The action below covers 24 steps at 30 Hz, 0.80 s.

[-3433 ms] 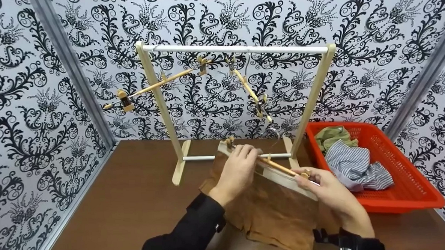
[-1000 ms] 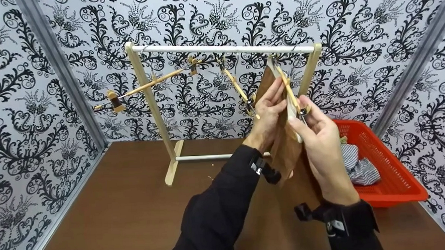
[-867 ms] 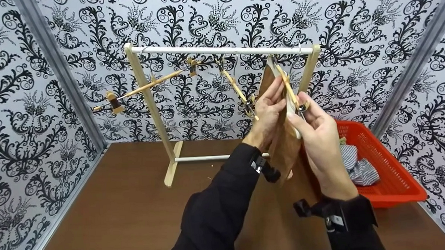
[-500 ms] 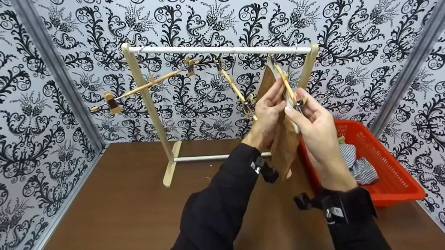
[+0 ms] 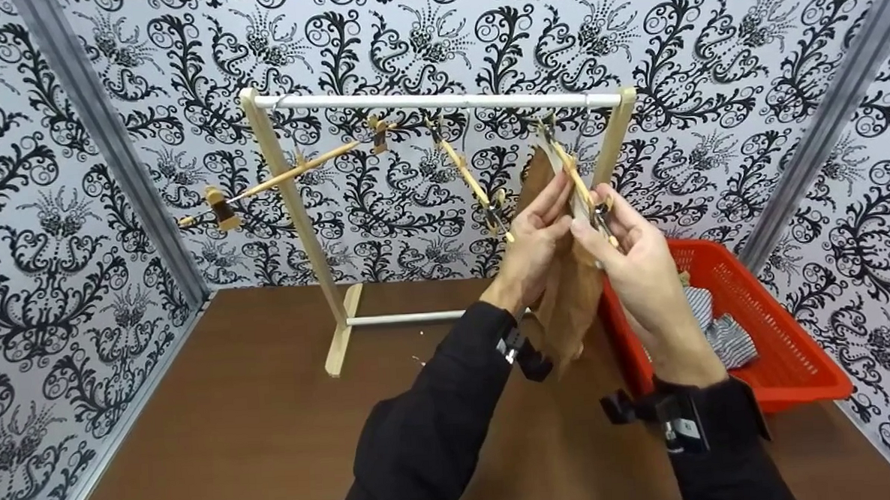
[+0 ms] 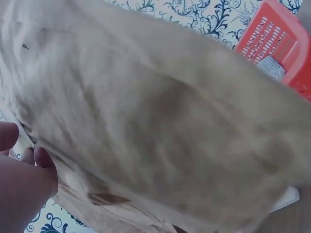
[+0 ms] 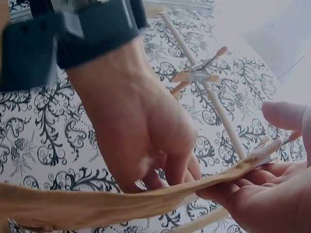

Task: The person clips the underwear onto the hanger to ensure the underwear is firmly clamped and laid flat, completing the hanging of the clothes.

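Note:
A brown garment (image 5: 567, 297) with a pale inner waistband hangs from a wooden clip hanger (image 5: 571, 171), whose hook sits on the right end of the rack's white bar. My left hand (image 5: 531, 250) pinches the garment's upper edge from the left, fingertips along the waistband. In the left wrist view the brown cloth (image 6: 146, 107) fills most of the picture. Around the hanger's near clip (image 5: 602, 207) is my right hand (image 5: 641, 260), thumb and fingers spread apart. The right wrist view shows its thumb (image 7: 286, 115) lifted off, with fingers under the cloth edge.
Two bare clip hangers (image 5: 299, 168) hang further left on the wooden rack (image 5: 293, 204). A red basket (image 5: 794, 340) on the right holds a striped cloth (image 5: 731, 343) and a bit of green cloth. Patterned walls close in the brown table (image 5: 272, 423).
The garment on its hanger has gone from above the table up onto the rack's bar. Within the last half second my right fingers have loosened, and the hanger's near tip shows.

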Available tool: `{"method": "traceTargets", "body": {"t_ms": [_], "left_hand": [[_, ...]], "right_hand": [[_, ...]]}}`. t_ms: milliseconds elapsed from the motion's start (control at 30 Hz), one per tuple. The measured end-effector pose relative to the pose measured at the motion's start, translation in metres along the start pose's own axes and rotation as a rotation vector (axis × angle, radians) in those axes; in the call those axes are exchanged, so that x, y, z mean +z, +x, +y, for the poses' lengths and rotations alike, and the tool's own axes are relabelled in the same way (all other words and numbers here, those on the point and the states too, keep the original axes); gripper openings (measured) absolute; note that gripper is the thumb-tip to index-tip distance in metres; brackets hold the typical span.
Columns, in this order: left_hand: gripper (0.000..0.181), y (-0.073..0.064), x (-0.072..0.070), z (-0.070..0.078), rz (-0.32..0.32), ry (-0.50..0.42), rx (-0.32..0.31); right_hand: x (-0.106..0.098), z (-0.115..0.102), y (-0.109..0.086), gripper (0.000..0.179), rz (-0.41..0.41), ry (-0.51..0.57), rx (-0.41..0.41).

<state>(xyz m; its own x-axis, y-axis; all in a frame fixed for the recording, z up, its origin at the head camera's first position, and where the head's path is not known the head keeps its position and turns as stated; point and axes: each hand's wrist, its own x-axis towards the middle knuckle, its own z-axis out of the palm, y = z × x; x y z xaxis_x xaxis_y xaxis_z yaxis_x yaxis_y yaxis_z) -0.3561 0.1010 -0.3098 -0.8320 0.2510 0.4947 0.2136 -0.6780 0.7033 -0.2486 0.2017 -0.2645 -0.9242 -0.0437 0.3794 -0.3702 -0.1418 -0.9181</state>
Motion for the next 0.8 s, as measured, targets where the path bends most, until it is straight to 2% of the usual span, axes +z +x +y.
{"method": "traceTargets", "body": {"t_ms": [133,267,400,467,567,733,800], "left_hand": [[0.059,-0.006,-0.003,-0.004,0.018,0.060,-0.027],[0.058,-0.011,-0.007,-0.006,0.005,0.126,-0.029],[0.055,-0.018,-0.009,-0.005,0.014,0.158,-0.038],[0.054,-0.023,-0.008,-0.005,0.024,0.192,-0.042],[0.053,-0.031,-0.007,-0.003,0.005,0.307,-0.030],[0.053,-0.048,-0.007,-0.002,-0.102,0.551,0.034],[0.055,-0.057,-0.006,-0.003,-0.126,0.617,0.059]], "right_hand": [[-0.010,0.000,-0.002,0.082,-0.002,-0.055,0.033],[-0.021,0.003,-0.005,0.083,-0.019,-0.114,0.032],[-0.032,0.005,-0.011,0.080,-0.039,-0.205,0.030],[-0.038,0.004,-0.014,0.076,-0.033,-0.211,0.027],[-0.049,0.001,-0.016,0.069,-0.026,-0.165,0.009],[-0.070,-0.003,-0.014,0.060,-0.008,-0.064,-0.023],[-0.080,-0.002,-0.012,0.059,-0.026,-0.044,-0.044]]}}
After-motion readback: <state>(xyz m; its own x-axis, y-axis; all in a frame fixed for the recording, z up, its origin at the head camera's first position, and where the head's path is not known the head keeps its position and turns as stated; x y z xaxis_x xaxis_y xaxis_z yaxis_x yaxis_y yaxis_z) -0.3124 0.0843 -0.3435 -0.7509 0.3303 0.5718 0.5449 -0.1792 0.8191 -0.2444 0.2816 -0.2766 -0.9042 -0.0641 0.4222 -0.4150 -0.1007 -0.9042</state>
